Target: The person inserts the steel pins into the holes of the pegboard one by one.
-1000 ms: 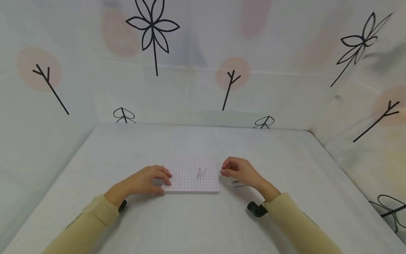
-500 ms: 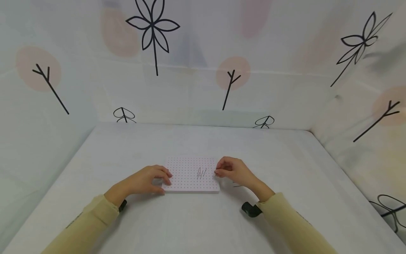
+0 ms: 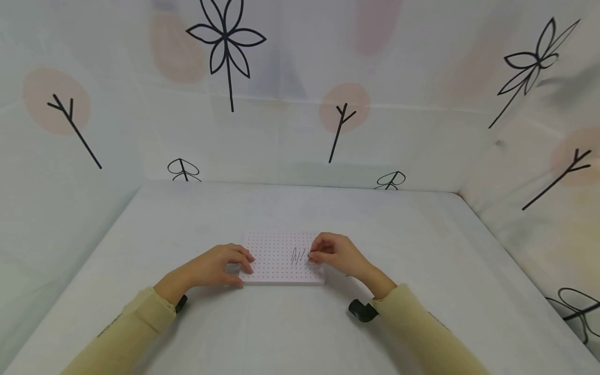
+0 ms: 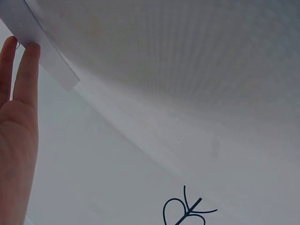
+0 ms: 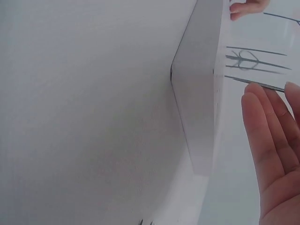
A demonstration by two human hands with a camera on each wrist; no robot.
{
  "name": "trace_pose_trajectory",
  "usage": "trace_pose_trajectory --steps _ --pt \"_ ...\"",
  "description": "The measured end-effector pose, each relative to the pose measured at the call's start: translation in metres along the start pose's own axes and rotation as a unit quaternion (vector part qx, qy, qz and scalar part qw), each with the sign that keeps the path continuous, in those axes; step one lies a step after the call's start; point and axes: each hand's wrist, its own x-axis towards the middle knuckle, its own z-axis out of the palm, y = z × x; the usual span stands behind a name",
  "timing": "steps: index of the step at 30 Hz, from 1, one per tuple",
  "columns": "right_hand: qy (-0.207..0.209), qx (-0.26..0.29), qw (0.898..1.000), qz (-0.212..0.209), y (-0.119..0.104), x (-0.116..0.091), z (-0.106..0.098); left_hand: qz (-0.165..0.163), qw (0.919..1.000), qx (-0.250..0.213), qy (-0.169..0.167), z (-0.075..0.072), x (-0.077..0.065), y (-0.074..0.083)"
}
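A white board with rows of small holes (image 3: 267, 268) lies flat on the table. My left hand (image 3: 211, 268) rests at its left side, fingers on the top and thumb at the near left corner. Several thin dark needles (image 3: 297, 256) stand in the right half of the board, leaning slightly. My right hand (image 3: 338, 253) is over the board's right side, just right of them. In the right wrist view its thumb and fingertips pinch another needle (image 5: 262, 86), its tip right at the board's face (image 5: 219, 79). The left wrist view shows two straight fingers (image 4: 29, 70) against the board's edge (image 4: 58, 70).
Tips of loose needles (image 5: 141, 222) show on the table at the bottom of the right wrist view; the right hand mostly hides them in the head view. A white cloth with printed flowers (image 3: 225, 36) surrounds the white table (image 3: 281, 333).
My right hand has moved left with the needle, from beside the board to over its right part, beside the standing needles. My left hand and the board have stayed in place.
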Motion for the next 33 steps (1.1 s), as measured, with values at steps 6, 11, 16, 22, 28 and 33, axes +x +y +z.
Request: trace_pose_trajectory --steps 6,11,16,22,28,33 --pt "-0.006 -0.002 1.000 -0.001 -0.002 0.002 0.005 0.014 0.9999 -0.001 0.005 0.000 -0.001 -0.001" --pt "-0.009 -0.005 1.000 -0.002 -0.002 0.003 0.009 0.015 0.9999 -0.002 0.007 0.000 -0.001 -0.002" --pt "-0.006 -0.012 1.000 -0.003 -0.001 0.003 0.011 0.008 1.0000 -0.001 0.002 0.001 -0.001 -0.001" --pt "-0.002 -0.025 1.000 -0.013 -0.001 0.004 0.012 0.006 1.0000 0.002 0.002 0.001 -0.001 -0.002" --pt "-0.010 -0.058 0.998 -0.008 0.000 0.005 0.015 0.022 0.9996 0.011 0.009 0.001 -0.001 -0.004" --pt "-0.010 -0.077 0.997 -0.007 -0.001 0.006 0.015 0.016 0.9998 0.010 0.007 0.001 0.000 -0.003"
